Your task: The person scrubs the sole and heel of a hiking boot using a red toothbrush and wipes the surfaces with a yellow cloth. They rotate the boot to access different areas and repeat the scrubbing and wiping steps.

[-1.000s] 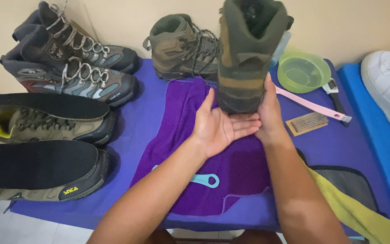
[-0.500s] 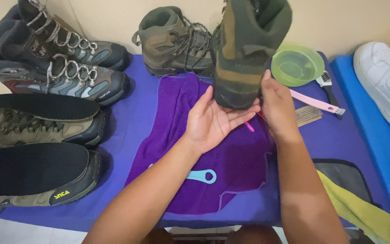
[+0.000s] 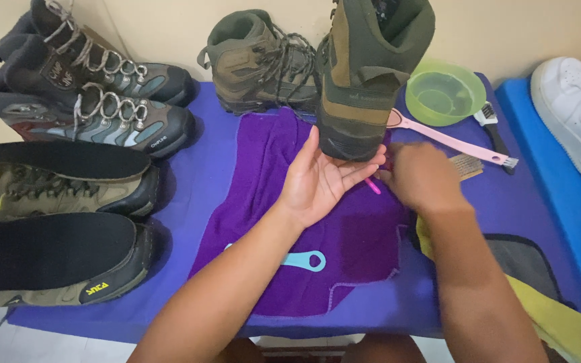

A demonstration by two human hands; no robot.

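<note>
An olive and brown hiking boot [image 3: 364, 74] stands heel-down above a purple cloth [image 3: 284, 148]. My left hand [image 3: 321, 181] cups its heel from below, palm up, fingers wrapped under the sole. My right hand [image 3: 425, 178] sits low beside the heel, blurred, its fingertips curled onto a small pink stick-like tool [image 3: 372, 186] that pokes out between both hands. The matching boot [image 3: 257, 60] stands behind the cloth. A teal tool [image 3: 304, 259] lies on the cloth near my left forearm.
A green bowl [image 3: 445, 91], a long pink brush [image 3: 452, 141], a wire brush [image 3: 469, 165] and a dark-handled brush [image 3: 489, 121] lie at the right. Grey boots [image 3: 102, 114] and shoes topped with black insoles [image 3: 48, 259] line the left. A white sneaker [image 3: 576, 111] sits far right, a yellow-grey cloth [image 3: 539, 282] near right.
My right hand has left the boot's side and dropped to the cloth at the pink tool. The left hand still supports the heel, and the view has moved closer.
</note>
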